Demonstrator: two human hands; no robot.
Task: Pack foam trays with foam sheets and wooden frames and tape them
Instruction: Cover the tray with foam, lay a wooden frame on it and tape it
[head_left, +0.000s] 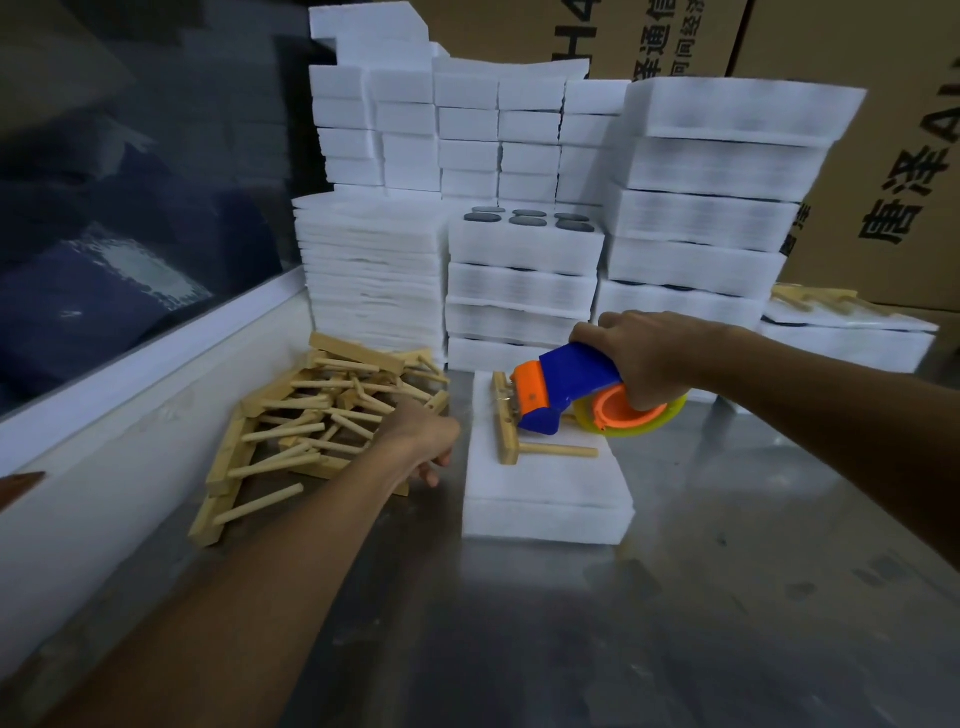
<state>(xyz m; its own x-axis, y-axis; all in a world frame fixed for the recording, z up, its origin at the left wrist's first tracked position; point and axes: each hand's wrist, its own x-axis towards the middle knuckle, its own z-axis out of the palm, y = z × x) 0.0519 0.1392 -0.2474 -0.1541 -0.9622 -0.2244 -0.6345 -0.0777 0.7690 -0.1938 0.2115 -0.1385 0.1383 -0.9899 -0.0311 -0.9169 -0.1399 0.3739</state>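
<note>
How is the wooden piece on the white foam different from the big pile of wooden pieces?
The wooden frame lies alone and flat on the foam tray; the wooden pile is many pieces jumbled on the metal table. The tape dispenser in the right hand is over the frame; the left hand reaches at the pile. Both are pale wood.

Looks like packing station in warehouse or small factory. Big printed cardboard cartons (883, 171) stacked behind, white foam trays (706, 218) piled high in columns, heap of identical wooden frames (311, 421), steel worktable (727, 597), handheld tape dispenser (576, 389). Bulk repeat stock, not home stuff.
</note>
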